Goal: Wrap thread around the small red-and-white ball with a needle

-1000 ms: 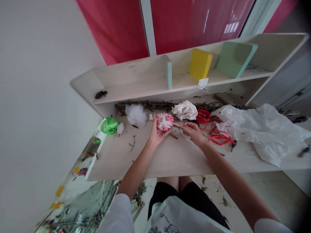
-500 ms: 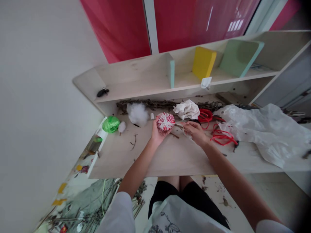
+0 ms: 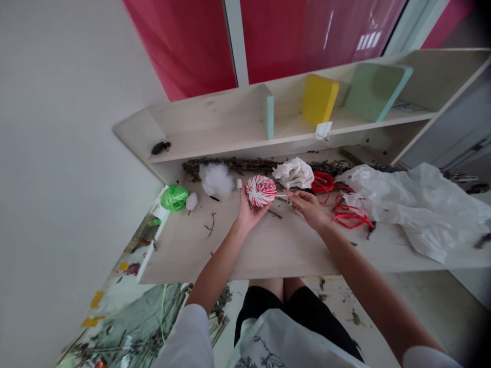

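A red and white ball of string (image 3: 261,190) rests in my left hand (image 3: 248,212), whose fingers curl round its left side and underside. From the ball's right side a pale strand (image 3: 281,194) runs to my right hand (image 3: 309,208), where thumb and forefinger pinch it. Both hands are above the desk board. Just left of the ball stands a small white cylinder (image 3: 239,184). Behind the ball lie a tuft of white stuffing (image 3: 217,181) and, to the right, crumpled white paper (image 3: 294,173).
A green ball of plastic twine (image 3: 174,198) sits at the board's left end. Red cord (image 3: 348,213) and a clear plastic bag (image 3: 422,209) lie on the right. Dry twigs (image 3: 245,165) line the back under the shelf (image 3: 215,144). More twigs (image 3: 141,332) litter the floor at left.
The ball has turned in my left hand, showing a different side of its winding. My right hand still pinches the strand in nearly the same place.
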Tool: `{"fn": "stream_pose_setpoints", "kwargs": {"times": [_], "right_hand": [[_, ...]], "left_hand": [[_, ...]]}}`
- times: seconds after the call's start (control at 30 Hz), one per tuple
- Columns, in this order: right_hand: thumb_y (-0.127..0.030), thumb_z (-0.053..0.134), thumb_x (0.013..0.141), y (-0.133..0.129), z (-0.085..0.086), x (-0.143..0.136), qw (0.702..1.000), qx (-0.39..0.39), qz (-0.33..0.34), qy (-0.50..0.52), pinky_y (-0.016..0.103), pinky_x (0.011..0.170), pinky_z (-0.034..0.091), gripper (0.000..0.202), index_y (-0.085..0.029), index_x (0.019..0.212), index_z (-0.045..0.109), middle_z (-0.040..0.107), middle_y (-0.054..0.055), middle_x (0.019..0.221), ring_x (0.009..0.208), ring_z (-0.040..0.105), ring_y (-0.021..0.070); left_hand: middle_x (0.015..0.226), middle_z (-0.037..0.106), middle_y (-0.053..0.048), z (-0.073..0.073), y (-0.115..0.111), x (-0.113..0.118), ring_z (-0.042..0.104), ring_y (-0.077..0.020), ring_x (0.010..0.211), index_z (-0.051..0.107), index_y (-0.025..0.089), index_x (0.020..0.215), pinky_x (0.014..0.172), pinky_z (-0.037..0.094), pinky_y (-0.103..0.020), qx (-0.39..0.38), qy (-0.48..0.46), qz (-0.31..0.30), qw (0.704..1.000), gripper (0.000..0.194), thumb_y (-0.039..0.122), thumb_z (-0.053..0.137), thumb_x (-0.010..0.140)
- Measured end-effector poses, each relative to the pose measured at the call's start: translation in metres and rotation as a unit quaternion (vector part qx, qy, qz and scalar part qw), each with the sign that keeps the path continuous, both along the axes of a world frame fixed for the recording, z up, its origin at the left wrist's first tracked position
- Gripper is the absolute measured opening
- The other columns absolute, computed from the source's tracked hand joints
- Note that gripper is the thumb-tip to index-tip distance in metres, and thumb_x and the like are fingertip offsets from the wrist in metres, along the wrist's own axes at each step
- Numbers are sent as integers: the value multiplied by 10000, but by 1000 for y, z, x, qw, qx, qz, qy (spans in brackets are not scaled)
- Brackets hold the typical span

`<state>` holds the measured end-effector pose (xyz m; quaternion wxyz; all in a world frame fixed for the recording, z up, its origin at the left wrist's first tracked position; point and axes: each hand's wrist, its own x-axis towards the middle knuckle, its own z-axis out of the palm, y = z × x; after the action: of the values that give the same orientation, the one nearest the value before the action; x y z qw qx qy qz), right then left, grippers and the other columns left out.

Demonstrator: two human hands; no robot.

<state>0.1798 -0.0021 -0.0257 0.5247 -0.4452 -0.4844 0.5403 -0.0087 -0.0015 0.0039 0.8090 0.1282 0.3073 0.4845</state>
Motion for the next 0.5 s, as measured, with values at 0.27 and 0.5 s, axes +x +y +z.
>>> {"fn": "stream_pose_setpoints", "kwargs": {"times": [0.27,0.5], "right_hand": [[-637,707,612,-4,3,-4,999,33,33,-23,240,469,286,483,-183,588,541,457,-33,525,486,363,82],[-632,714,620,-6,3,-6,997,32,68,16,243,467,267,489,-182,568,532,453,-39,497,467,354,75]], "left_hand": [[675,698,-87,-9,2,0,666,-191,544,577,122,1193,477,534,-252,-12,-12,-105,994,677,634,249,895],[786,710,-112,-22,-3,14,658,-195,617,647,112,1066,574,529,-298,45,100,-121,987,601,617,390,865]]}}
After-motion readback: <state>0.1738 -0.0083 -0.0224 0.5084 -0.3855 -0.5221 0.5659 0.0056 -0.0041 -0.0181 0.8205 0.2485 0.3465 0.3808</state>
